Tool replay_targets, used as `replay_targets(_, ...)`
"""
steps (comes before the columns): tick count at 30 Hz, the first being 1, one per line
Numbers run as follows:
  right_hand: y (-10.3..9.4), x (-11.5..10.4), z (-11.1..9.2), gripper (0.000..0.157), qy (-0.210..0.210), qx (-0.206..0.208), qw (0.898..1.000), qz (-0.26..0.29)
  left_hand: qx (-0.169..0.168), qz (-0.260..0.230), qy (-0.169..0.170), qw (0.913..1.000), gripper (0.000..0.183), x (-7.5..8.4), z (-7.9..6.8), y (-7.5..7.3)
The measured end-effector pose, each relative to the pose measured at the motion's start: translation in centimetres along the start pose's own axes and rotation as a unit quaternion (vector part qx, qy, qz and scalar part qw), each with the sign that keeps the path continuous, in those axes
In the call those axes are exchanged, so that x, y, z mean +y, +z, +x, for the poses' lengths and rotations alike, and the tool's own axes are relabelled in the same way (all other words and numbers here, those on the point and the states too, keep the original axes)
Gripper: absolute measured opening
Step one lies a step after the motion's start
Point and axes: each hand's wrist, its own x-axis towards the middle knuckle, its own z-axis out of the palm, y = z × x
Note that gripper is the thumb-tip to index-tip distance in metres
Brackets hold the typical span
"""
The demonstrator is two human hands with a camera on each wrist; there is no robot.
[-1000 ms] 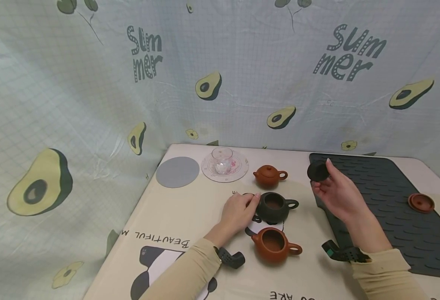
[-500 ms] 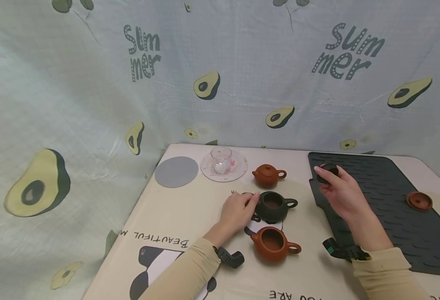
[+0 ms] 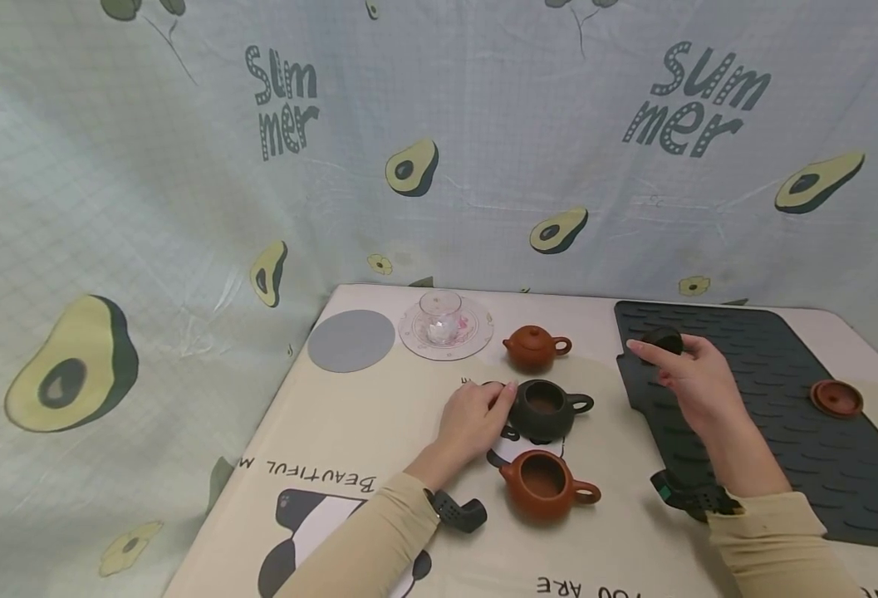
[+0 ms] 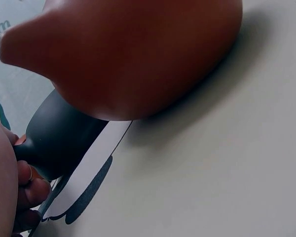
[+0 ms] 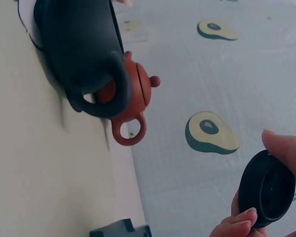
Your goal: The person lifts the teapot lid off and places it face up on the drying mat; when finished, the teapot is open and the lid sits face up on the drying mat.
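Observation:
The left hand (image 3: 476, 419) pinches the spout of a dark teapot (image 3: 546, 428), which stands lidless on the table. In the left wrist view, its fingertips (image 4: 35, 192) close round that spout. Over the near left edge of the black mat, the right hand (image 3: 703, 386) holds a round black teapot lid (image 3: 663, 339) between thumb and fingers. The right wrist view shows the hollow underside of the lid (image 5: 274, 190). Nearer the person stands a lidless reddish-brown teapot (image 3: 543, 498). Behind the dark teapot is a smaller reddish-brown teapot (image 3: 533, 349) with its lid on.
A black ridged mat (image 3: 775, 465) covers the table's right side, bearing a reddish-brown lid (image 3: 836, 399). At the back left, a clear glass (image 3: 441, 320) stands on a patterned saucer (image 3: 412, 339), beside a grey round pad (image 3: 351, 340). A printed curtain (image 3: 483, 108) hangs behind.
The right hand has turned the black lid from face-on to nearly edge-on, and shifted slightly to the right. The left hand has stayed at the dark teapot's spout.

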Motion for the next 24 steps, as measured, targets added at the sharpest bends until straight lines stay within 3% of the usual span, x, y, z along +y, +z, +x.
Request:
replay_targets(6,-0.5,0.2,0.1,0.087,-0.009,0.025,0.999,-0.033,0.000,0.003,0.003,1.0000,0.044,0.0,0.1,0.0)
replay_targets(14,-1.3,0.2,0.2,0.107,0.011,0.033,0.999,-0.041,-0.002,0.009,0.005,0.9999,0.043,0.1,0.1,-0.2)
replay_targets(24,-2.5,0.5,0.6,0.098,0.010,0.066,0.997,-0.049,0.003,0.008,0.005,1.0000,0.043,0.0,0.2,-0.2)
